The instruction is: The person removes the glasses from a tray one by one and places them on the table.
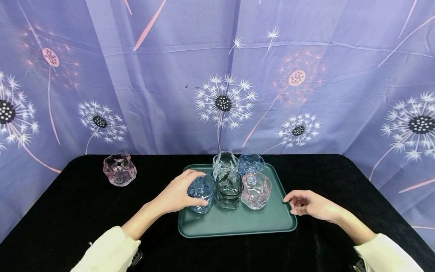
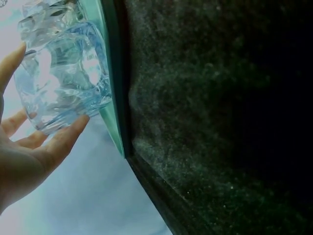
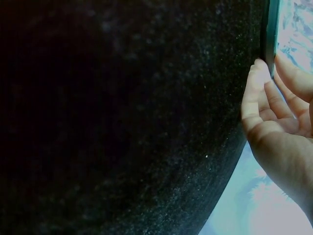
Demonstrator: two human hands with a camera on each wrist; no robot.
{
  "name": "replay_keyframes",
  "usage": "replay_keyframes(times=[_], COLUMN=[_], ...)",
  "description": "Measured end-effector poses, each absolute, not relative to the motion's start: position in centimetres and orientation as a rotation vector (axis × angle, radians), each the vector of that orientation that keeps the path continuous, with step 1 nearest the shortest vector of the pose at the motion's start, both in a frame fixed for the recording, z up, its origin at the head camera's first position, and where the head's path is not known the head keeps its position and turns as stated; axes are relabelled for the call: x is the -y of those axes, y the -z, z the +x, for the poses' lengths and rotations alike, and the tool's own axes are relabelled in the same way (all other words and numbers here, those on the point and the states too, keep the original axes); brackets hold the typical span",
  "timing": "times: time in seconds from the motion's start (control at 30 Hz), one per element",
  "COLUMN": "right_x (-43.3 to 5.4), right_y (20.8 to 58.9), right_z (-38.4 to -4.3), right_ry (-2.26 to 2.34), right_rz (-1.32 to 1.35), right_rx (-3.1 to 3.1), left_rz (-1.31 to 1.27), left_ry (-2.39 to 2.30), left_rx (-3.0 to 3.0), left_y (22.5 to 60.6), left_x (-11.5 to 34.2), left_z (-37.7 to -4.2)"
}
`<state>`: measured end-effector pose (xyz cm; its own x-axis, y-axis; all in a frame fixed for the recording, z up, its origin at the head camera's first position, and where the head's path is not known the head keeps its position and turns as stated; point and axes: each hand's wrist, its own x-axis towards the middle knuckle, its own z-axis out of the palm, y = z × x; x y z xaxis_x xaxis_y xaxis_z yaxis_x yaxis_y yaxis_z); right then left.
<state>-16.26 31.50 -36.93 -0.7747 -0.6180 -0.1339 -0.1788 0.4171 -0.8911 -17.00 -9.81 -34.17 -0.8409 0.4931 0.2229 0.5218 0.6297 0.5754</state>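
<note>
My left hand (image 1: 175, 193) grips a blue glass (image 1: 205, 189) by its sides, thumb in front and fingers behind. This glass is upright at the left of a green tray (image 1: 238, 225); the left wrist view shows its wavy wall between the fingers. At the tray's right edge, my right hand (image 1: 314, 205) pinches the rim between thumb and fingers. Beside the gripped glass stands a dark grey glass (image 1: 229, 190), with a pink glass (image 1: 256, 192) to its right. Behind them are a clear glass (image 1: 225, 161) and another blue glass (image 1: 251, 163).
Off the tray, a second pink glass (image 1: 119, 170) stands at the table's back left. Black cloth (image 1: 153, 241) covers the table. A purple curtain with dandelion prints (image 1: 170, 94) hangs right behind the back edge.
</note>
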Motion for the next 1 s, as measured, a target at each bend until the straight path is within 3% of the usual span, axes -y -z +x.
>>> replay_keyframes(times=[1.0], right_x=[-31.54], right_y=[36.87], right_z=[-16.28], right_ry=[1.303], right_rz=[-0.689], right_rx=[-2.249], left_rz=[-0.830], left_ry=[1.022], left_rx=[2.837], left_y=[33.53], left_x=[9.76], left_z=[-17.39])
